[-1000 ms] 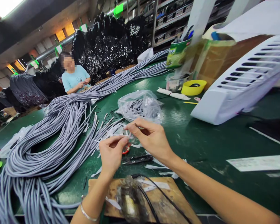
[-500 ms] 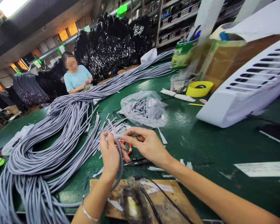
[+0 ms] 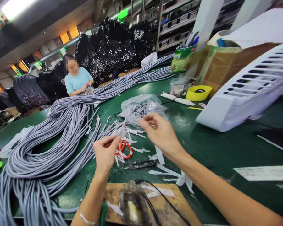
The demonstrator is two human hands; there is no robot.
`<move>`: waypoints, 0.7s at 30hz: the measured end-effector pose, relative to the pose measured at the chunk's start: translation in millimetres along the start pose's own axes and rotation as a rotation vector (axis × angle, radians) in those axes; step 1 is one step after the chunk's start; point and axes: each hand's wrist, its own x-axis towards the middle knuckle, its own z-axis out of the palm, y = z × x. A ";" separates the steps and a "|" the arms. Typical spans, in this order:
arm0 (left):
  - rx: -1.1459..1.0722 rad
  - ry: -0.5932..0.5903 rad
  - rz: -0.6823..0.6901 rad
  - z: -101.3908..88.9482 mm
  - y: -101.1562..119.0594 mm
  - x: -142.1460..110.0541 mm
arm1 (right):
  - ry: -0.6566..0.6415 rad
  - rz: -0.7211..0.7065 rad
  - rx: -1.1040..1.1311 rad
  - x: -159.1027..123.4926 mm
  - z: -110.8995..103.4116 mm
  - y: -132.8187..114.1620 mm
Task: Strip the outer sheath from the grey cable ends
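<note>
My left hand (image 3: 106, 150) is closed in a pinch, and a thin pale cable end (image 3: 124, 121) stands up past its fingertips. The rest of that cable is hidden behind the hand and forearm. To the right and higher, my right hand (image 3: 161, 133) has curled fingers with thumb and index together; I cannot make out what they hold. Just beyond it lies a clear plastic bag (image 3: 134, 117) of short grey pieces. Between the hands on the table are an orange-red ring-like loop (image 3: 129, 153), dark thread snips (image 3: 141, 164) and white strips (image 3: 159, 156).
Long grey cables (image 3: 54, 125) cover the left of the green table (image 3: 217, 147). A wooden board (image 3: 176, 201) carries a taped device (image 3: 133, 208) in front. Right stand a white slotted appliance (image 3: 245, 91), a yellow ring (image 3: 199, 93) and a green can (image 3: 182, 58). A person (image 3: 79, 78) sits across.
My hands have moved apart: the right hand up and right toward the bag, the left slightly down and left. The grey cable across my left wrist is out of sight, and the orange-red loop shows more.
</note>
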 end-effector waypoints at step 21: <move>0.567 0.172 0.590 -2.1 -2.7 -15.7 | 0.055 -0.956 -0.706 -27.6 0.0 -11.7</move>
